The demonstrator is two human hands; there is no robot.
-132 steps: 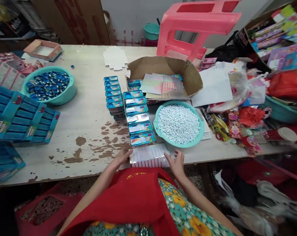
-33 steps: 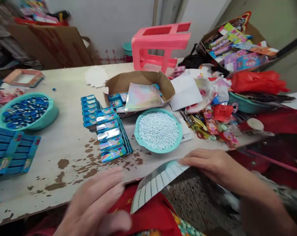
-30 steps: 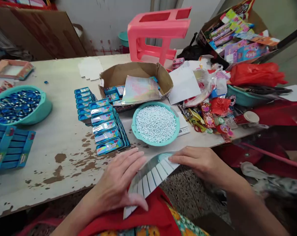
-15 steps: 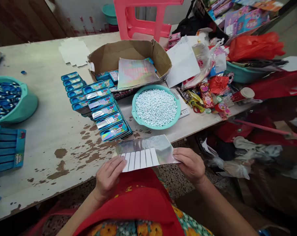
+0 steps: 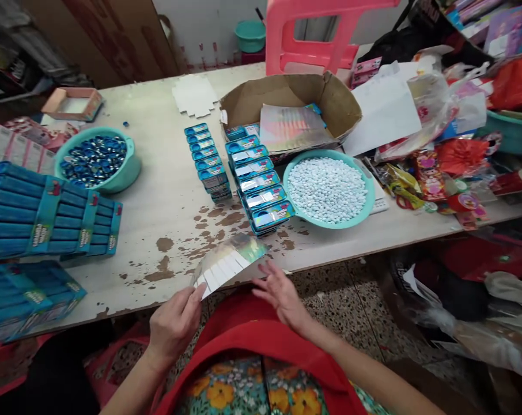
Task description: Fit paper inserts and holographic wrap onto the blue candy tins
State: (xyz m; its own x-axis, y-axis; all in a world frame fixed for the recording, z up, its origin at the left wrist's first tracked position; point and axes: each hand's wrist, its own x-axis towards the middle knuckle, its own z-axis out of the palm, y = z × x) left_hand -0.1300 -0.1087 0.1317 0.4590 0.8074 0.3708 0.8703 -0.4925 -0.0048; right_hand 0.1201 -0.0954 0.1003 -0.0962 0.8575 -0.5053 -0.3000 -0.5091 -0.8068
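Observation:
Between the thumb and fingers of my left hand is the near left corner of a shiny sticker sheet with a row of white strips. The sheet tilts over the table's front edge. My right hand is off the sheet, fingers spread, just beside its right end. Beyond the sheet stand two rows of stacked blue packs; the nearer row has shiny strips on several tops, while the farther row sits to its left. A turquoise basin of pale blue candies is right of them.
An open cardboard box with more shiny sheets stands behind the packs. At left are a basin of blue shiny pieces and large blue display stacks. Bags and small wrapped goods crowd the right. A pink stool stands at the back.
My right hand has let go of the sheet's right end and opened. My left hand still holds the sheet, now tilted upward to the right. The view has turned left.

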